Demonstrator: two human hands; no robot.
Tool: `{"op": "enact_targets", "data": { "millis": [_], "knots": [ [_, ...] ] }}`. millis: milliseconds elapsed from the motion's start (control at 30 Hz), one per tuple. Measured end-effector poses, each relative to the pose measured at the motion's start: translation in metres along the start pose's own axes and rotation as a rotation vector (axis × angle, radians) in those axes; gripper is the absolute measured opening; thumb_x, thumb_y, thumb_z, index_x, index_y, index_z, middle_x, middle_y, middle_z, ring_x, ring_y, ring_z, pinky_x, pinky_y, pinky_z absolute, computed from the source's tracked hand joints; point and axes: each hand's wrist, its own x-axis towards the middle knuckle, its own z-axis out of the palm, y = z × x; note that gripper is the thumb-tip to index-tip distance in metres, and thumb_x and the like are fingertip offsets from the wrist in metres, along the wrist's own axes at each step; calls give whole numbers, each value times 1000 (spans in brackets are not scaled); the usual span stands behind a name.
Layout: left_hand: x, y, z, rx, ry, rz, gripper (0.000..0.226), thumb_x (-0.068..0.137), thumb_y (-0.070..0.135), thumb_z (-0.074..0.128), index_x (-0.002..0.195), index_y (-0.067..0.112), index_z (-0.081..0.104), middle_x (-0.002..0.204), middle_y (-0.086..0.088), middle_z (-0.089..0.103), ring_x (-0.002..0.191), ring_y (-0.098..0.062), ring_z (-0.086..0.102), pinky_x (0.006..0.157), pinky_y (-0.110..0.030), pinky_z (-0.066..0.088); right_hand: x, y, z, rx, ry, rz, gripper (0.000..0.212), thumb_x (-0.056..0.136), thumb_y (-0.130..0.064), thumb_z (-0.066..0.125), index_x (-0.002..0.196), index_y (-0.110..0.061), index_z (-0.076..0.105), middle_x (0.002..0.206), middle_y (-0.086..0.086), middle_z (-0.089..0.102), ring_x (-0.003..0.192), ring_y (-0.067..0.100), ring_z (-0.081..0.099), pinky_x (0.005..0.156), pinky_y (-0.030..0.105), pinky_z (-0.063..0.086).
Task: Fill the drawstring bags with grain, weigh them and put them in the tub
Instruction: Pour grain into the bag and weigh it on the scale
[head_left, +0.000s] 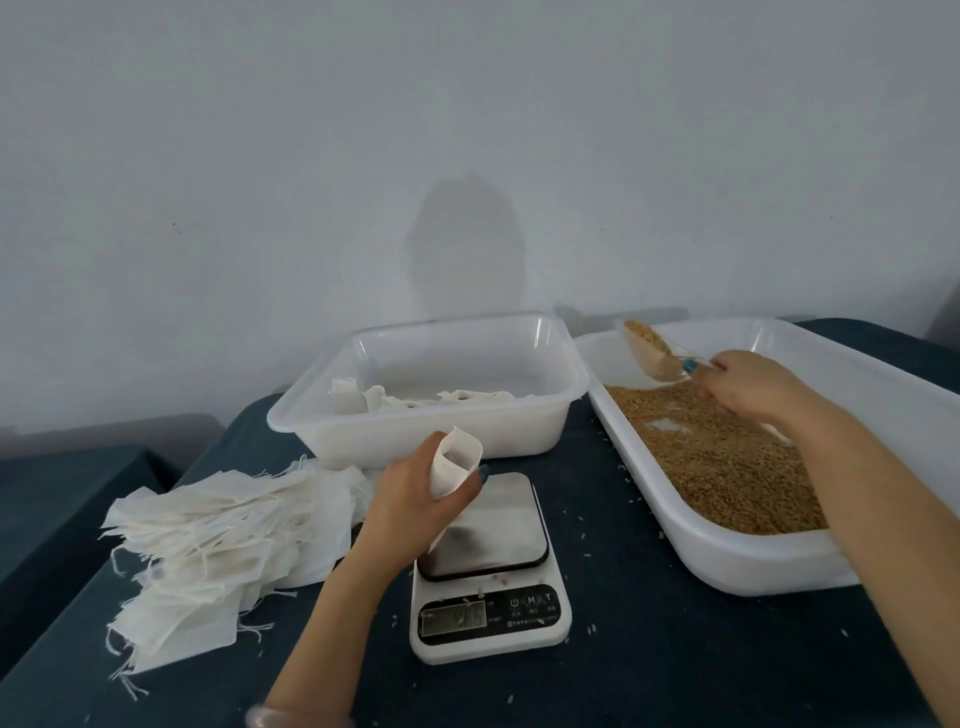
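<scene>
The drawstring bag (453, 465) in work is one small pouch of thin off-white cloth, held upright with its mouth spread open and facing up. The left hand (410, 499) grips it around the body, fingers and thumb curled on the cloth, above the far edge of the scale (488, 618) platform; contact between bag and platform cannot be confirmed. The right hand (748, 387) holds the handle of one scoop (655, 356), loaded with brown grain and raised over the far end of the tray (737, 561). One tray is present, at the right, holding a shallow bed of loose grain (727, 467) with a bare patch near its far end. One tub (431, 441), white and translucent, stands far centre, just left of the tray; several off-white bags (395, 400) lie on its floor, count not readable. One pile of empty bags (218, 540) lies flat at the near left, strings trailing; the number cannot be counted. One scale stands near centre on the dark table (649, 649); its display digits are illegible. Stray grains are scattered on the table around the scale.
</scene>
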Motion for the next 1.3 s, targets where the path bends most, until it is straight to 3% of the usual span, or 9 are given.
{"op": "enact_targets", "data": {
  "millis": [133, 233, 367, 500, 600, 767, 967, 1133, 1300],
  "knots": [
    [1, 2, 0, -105, -23, -39, 31, 73, 67, 61, 95, 46, 57, 86, 23, 68, 78, 0, 64, 58, -13, 48, -5, -9, 0, -50, 39, -186, 24, 102, -34, 45, 94, -18, 61, 81, 5, 64, 70, 21, 58, 61, 31, 39],
    [1, 1, 0, -145, -61, -69, 17, 85, 50, 68, 92, 38, 59, 81, 20, 70, 74, 3, 64, 57, -8, 44, -12, -18, 3, 32, 10, -337, 10, 101, -26, 50, 100, -25, 60, 91, -5, 63, 77, 13, 57, 60, 28, 37],
    [1, 2, 0, -184, -89, -79, 20, 83, 48, 69, 96, 36, 60, 82, 19, 70, 76, 0, 66, 59, -11, 45, -22, -34, 6, 158, -78, -514, 17, 99, -23, 54, 115, -21, 62, 109, -4, 66, 101, 16, 61, 84, 34, 47],
    [1, 1, -1, -152, -87, -83, 24, 74, 55, 67, 93, 44, 59, 86, 18, 69, 79, -5, 66, 64, -21, 52, -30, -44, 12, 164, -161, -625, 20, 97, -29, 56, 114, -28, 66, 118, -9, 66, 116, 12, 58, 101, 40, 44],
    [1, 2, -2, -105, -90, -57, 26, 72, 59, 65, 95, 49, 55, 90, 24, 66, 81, 1, 63, 58, -12, 48, -30, -47, 17, 22, -125, -683, 19, 96, -33, 57, 111, -40, 64, 113, -9, 65, 111, 10, 53, 99, 39, 42],
    [0, 1, -2, -52, -80, -31, 25, 76, 56, 67, 95, 42, 57, 90, 26, 65, 81, 3, 63, 58, -12, 46, -30, -52, 23, -147, -61, -784, 19, 95, -35, 58, 108, -50, 59, 99, -32, 59, 93, -4, 42, 95, 35, 28],
    [1, 1, -2, -16, -91, 6, 24, 76, 52, 69, 94, 42, 56, 92, 30, 63, 84, 8, 60, 61, -5, 43, -39, -60, 26, -236, 26, -860, 21, 96, -33, 56, 111, -48, 59, 93, -35, 48, 101, -1, 38, 98, 32, 19],
    [1, 1, 1, 29, -119, 41, 31, 69, 63, 63, 93, 46, 53, 92, 38, 60, 85, 12, 58, 59, -3, 40, -45, -73, 25, -399, 128, -919, 31, 92, -51, 43, 118, -46, 59, 101, -27, 47, 109, 0, 35, 104, 30, 9],
    [2, -3, 4, 10, -158, 16, 41, 69, 66, 63, 98, 38, 54, 93, 22, 66, 86, 4, 61, 61, -8, 45, -51, -84, 22, -439, 224, -1001, 50, 83, -57, 32, 119, -41, 63, 105, -17, 57, 115, 11, 43, 107, 37, 10]
  ]
}}
